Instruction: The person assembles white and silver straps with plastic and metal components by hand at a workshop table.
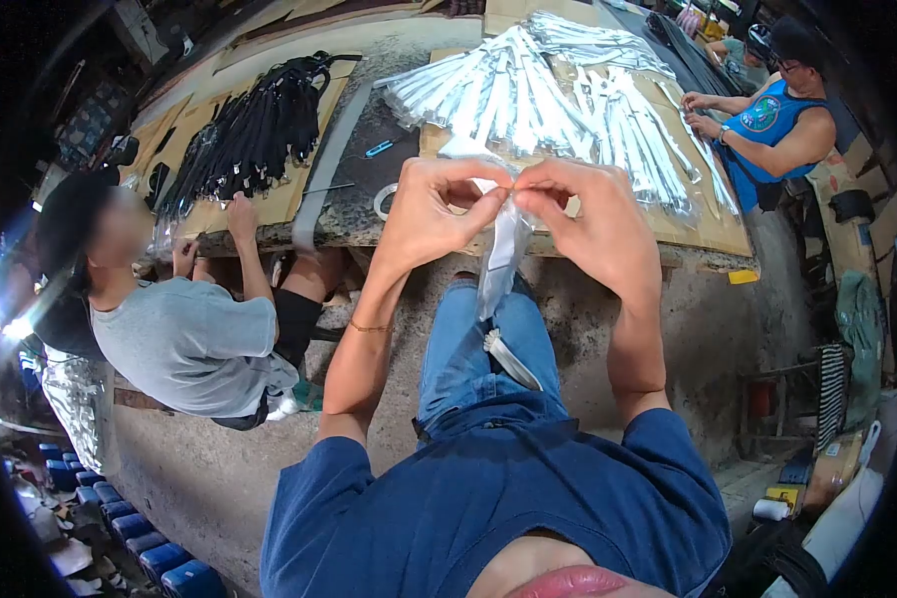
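My left hand [429, 214] and my right hand [600, 221] meet above the table's near edge, thumbs and fingertips pinched together. Between them they grip the upper part of a narrow clear plastic sleeve [501, 261], which hangs toward my lap. Something white and strap-like shows inside it; the exact spot under my fingertips is hidden. Across my jeans lies a loose white strap [513, 361]. Just beyond my hands, many similar white straps in clear sleeves [503, 90] are fanned out, with another row of them [638, 140] to the right.
Black straps [259, 130] are heaped on cardboard at the left. A blue cutter [379, 149] and a tape roll [385, 202] lie mid-table. One person in a grey shirt [184, 334] sits at my left; another in a blue sleeveless top [782, 125] works at the far right.
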`<control>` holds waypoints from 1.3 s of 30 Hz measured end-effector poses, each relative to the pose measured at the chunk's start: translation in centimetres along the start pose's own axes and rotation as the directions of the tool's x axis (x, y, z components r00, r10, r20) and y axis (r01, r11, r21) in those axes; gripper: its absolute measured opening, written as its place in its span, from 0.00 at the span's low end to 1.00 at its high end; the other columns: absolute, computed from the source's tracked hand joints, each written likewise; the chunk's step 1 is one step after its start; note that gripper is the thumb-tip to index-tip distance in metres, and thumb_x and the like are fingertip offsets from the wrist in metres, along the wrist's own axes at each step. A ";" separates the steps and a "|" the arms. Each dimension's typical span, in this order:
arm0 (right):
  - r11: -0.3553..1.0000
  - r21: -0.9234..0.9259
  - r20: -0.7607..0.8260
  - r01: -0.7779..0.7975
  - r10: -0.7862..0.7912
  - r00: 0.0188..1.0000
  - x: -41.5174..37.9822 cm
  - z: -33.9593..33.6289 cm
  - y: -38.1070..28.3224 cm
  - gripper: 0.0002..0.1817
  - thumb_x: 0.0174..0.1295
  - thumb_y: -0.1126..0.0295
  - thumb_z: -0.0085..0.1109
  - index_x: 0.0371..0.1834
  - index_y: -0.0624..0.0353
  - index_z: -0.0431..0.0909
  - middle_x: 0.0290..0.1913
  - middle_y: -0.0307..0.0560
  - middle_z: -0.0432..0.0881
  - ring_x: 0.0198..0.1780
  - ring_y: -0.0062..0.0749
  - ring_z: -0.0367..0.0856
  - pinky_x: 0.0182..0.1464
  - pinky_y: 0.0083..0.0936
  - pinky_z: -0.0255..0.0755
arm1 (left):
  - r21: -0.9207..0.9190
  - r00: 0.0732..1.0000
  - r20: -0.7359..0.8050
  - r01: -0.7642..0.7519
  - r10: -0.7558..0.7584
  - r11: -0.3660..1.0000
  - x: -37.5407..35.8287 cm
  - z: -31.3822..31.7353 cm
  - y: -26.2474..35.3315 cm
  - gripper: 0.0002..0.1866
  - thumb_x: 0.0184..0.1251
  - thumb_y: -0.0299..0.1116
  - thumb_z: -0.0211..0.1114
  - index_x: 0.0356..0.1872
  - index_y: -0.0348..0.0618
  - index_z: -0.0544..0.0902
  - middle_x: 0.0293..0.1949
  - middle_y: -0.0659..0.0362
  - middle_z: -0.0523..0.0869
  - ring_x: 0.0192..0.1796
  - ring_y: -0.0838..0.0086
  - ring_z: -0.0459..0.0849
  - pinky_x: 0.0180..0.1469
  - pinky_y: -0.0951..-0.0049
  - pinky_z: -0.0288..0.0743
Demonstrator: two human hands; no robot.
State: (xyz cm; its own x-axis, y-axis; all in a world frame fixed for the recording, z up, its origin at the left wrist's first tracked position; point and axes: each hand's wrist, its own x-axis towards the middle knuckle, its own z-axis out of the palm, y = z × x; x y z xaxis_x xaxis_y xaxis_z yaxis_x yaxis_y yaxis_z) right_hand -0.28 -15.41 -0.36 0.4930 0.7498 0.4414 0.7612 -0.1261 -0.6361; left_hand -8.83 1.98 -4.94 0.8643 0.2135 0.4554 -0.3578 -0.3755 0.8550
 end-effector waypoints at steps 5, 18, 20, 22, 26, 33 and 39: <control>0.998 -0.061 -0.128 0.007 -0.015 0.992 0.0 0.8 0.2 0.07 0.58 0.74 0.66 0.38 0.64 0.84 0.29 0.49 0.86 0.28 0.29 0.83 0.35 0.23 0.74 | 0.024 0.998 -0.043 0.050 -0.048 0.998 0.1 0.1 0.3 0.05 0.61 0.21 0.67 0.38 0.33 0.86 0.29 0.63 0.85 0.29 0.88 0.78 0.29 0.85 0.71; 0.997 -0.082 -0.113 -0.014 0.004 0.994 1.0 -0.7 2.5 0.17 0.46 0.61 0.78 0.39 0.52 0.88 0.38 0.49 0.86 0.43 0.39 0.83 0.47 0.33 0.74 | -0.026 0.999 -0.033 0.002 -0.003 1.000 0.0 0.5 0.3 0.06 0.58 0.20 0.67 0.37 0.33 0.87 0.30 0.62 0.86 0.30 0.87 0.79 0.31 0.85 0.73; 0.998 0.023 -0.071 0.058 -0.056 0.996 1.8 -1.0 4.4 0.13 0.50 0.65 0.77 0.38 0.56 0.88 0.34 0.46 0.85 0.39 0.31 0.83 0.44 0.26 0.74 | -0.016 0.996 0.038 -0.076 0.077 0.997 0.3 0.4 0.7 0.04 0.57 0.19 0.68 0.33 0.34 0.87 0.30 0.60 0.87 0.31 0.86 0.81 0.32 0.84 0.75; 0.815 0.552 0.279 -0.174 0.015 0.960 2.5 -1.1 6.4 0.10 0.52 0.69 0.75 0.35 0.61 0.87 0.30 0.41 0.84 0.34 0.22 0.81 0.38 0.21 0.72 | 0.038 0.988 0.074 -0.140 0.137 0.989 1.0 0.1 0.7 0.09 0.56 0.21 0.68 0.39 0.37 0.87 0.27 0.58 0.86 0.29 0.83 0.82 0.31 0.81 0.76; 0.772 0.595 0.333 -0.224 0.017 0.943 2.7 -0.4 8.4 0.09 0.54 0.72 0.74 0.33 0.65 0.85 0.28 0.37 0.83 0.31 0.15 0.78 0.35 0.16 0.70 | -0.011 0.996 0.015 -0.086 0.086 0.996 1.4 0.4 1.8 0.29 0.54 0.23 0.68 0.61 0.47 0.76 0.23 0.55 0.82 0.26 0.76 0.84 0.30 0.76 0.78; 0.780 0.611 0.250 -0.137 -0.026 0.968 2.1 -1.4 9.1 0.12 0.56 0.68 0.73 0.37 0.65 0.86 0.29 0.38 0.84 0.31 0.16 0.77 0.36 0.17 0.70 | 0.103 0.985 0.168 0.026 -0.043 0.994 2.6 0.7 2.2 0.37 0.55 0.21 0.67 0.68 0.45 0.65 0.31 0.53 0.87 0.36 0.76 0.85 0.41 0.72 0.79; 0.870 0.452 0.312 -0.198 0.054 0.949 3.1 -3.2 9.5 0.15 0.58 0.66 0.72 0.42 0.66 0.86 0.31 0.41 0.85 0.33 0.17 0.77 0.35 0.18 0.71 | 0.199 0.968 0.240 0.018 -0.066 0.980 4.8 1.3 2.8 0.32 0.57 0.20 0.68 0.65 0.47 0.69 0.28 0.54 0.86 0.35 0.77 0.84 0.39 0.73 0.78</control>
State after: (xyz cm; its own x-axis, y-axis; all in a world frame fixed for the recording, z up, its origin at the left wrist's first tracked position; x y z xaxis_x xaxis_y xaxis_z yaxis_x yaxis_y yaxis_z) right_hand 9.83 -16.35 -3.00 0.3772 0.9071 0.1868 0.3736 0.0355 -0.9269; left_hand -5.25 0.73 -0.66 0.9456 0.0148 0.3250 -0.2652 -0.5434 0.7965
